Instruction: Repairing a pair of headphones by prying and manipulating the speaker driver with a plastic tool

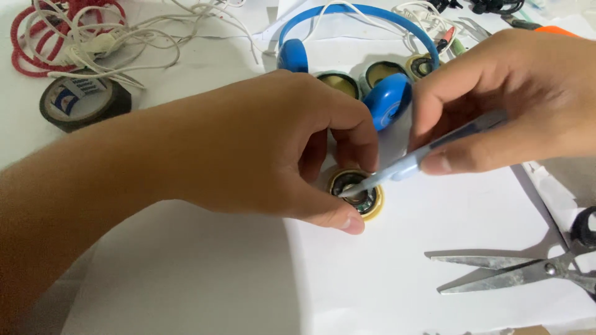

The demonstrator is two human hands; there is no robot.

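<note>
The left hand (267,149) pinches the small round yellow-rimmed speaker disc (357,193) in a closed grip on the white table (403,267). The right hand (515,99), its grip closed around a pale blue pen-shaped tool (410,164), sets the tip on the disc. Open metal scissors (521,270) lie below that grip.

The round plastic speaker disc (356,193) has a yellow rim and a dark centre. The slim pen-like tool (415,158) is pale blue-grey. The plastic headband headphones (354,43) are bright blue. The roll of tape (84,100) is black, the coiled cord (37,37) red, the wires (155,31) white, the metal scissors (528,270) silver with black handles, the paper-covered counter (434,248) white.
</note>
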